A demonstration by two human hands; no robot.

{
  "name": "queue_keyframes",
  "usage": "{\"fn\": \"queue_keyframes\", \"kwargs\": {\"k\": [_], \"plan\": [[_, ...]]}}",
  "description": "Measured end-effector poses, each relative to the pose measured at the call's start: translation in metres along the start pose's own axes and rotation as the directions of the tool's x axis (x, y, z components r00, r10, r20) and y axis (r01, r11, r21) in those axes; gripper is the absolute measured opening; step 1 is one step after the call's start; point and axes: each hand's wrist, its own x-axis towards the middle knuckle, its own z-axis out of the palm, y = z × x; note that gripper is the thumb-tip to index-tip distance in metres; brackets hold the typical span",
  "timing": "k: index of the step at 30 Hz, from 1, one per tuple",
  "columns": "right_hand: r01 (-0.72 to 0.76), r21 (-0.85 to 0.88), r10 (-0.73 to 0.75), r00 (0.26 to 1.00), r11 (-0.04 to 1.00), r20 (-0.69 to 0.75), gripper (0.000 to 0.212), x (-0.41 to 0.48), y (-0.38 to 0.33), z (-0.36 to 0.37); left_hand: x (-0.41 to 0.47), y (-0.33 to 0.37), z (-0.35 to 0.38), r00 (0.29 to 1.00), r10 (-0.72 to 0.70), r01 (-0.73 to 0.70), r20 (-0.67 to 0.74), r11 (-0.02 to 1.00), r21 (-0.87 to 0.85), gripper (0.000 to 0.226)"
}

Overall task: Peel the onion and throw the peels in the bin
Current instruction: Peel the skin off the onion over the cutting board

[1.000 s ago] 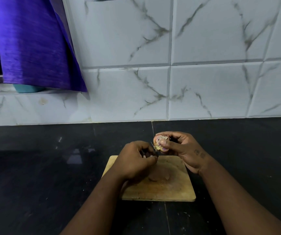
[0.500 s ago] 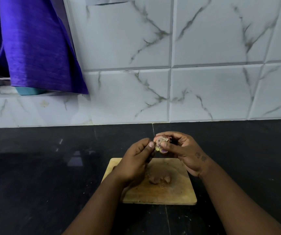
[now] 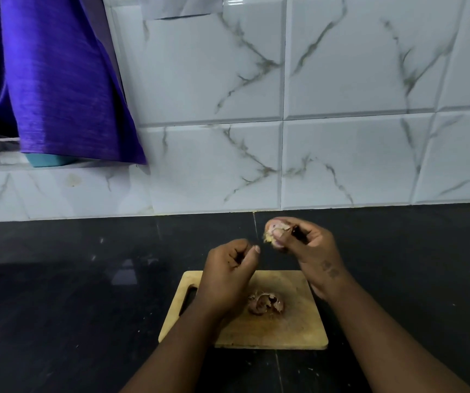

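1. Cutting board (image 3: 287, 331): a wooden board with a handle slot at its left end, lying flat on the black countertop (image 3: 58, 293). All positions below are given relative to it.
2. Onion (image 3: 274, 231): held in the air beyond the board's far edge, above the countertop and not touching the board. Pale pink flesh and a ragged yellowish end show between the fingers.
3. Right hand (image 3: 304, 245): beyond the board's far right corner. Its fingers and thumb are curled round the onion and grip it. A small dark shape shows inside the grip; what it is cannot be told.
4. Left hand (image 3: 228, 270): over the board's far left part, close to the onion but apart from it. The fingers are curled toward the palm and the thumb lies against the forefinger. Whether anything is pinched there cannot be told.
5. Peels (image 3: 266, 303): a small brown-purple heap on the middle of the board, just right of the left wrist.
6. Tiled wall (image 3: 355, 151): white, marble-veined, rising behind the countertop beyond the board.
7. Purple cloth (image 3: 58, 80): hanging far to the upper left of the board.
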Motion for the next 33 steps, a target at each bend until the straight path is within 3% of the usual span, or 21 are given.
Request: {"fn": "queue_keyframes", "kwargs": {"k": [4,8,11,14,15,19,22,29,33], "plan": [[-0.006,-0.055,0.012,0.993,0.998,0.121,0.032,-0.0026,0.0061,0.0055,-0.0002,-0.0042,-0.0035,0.997,-0.044,0.028,0.067,0.975,0.220,0.035],[-0.037,-0.060,0.046,0.987,0.997,0.155,0.037,-0.0025,0.0034,0.0000,0.0022,-0.0017,-0.0071,0.999,-0.032,0.024,0.030,0.971,0.237,0.025],[-0.016,-0.090,0.030,0.988,0.996,0.154,0.036,-0.0040,0.0021,0.0009,0.0026,-0.0035,-0.0075,0.999,0.018,-0.008,-0.045,0.976,0.217,0.043],[0.013,-0.142,0.010,0.987,0.990,0.163,0.034,-0.0043,0.0033,0.0007,0.0032,-0.0015,-0.0054,0.977,0.112,-0.064,-0.182,0.965,0.252,0.023],[0.024,-0.164,0.003,0.986,0.986,0.166,0.034,-0.0044,0.0038,0.0009,0.0038,-0.0006,-0.0056,0.967,0.134,-0.080,-0.218,0.968,0.240,0.016],[0.120,-0.298,-0.062,0.979,0.947,0.196,0.035,-0.0042,0.0056,0.0031,0.0053,0.0003,-0.0063,0.952,0.209,-0.163,-0.224,0.965,0.206,0.032],[0.161,-0.333,-0.094,0.973,0.929,0.210,0.037,-0.0049,0.0062,0.0050,0.0061,0.0001,-0.0038,0.957,0.200,-0.168,-0.208,0.972,0.162,0.026],[0.223,-0.423,-0.115,0.957,0.878,0.266,0.038,-0.0072,0.0054,0.0057,0.0080,-0.0022,-0.0042,0.963,0.093,-0.082,-0.255,0.995,0.053,0.024],[0.268,-0.451,-0.149,0.948,0.852,0.282,0.039,-0.0078,0.0056,0.0075,0.0095,-0.0051,-0.0016,0.958,-0.087,0.029,-0.272,0.978,-0.208,0.019]]}}
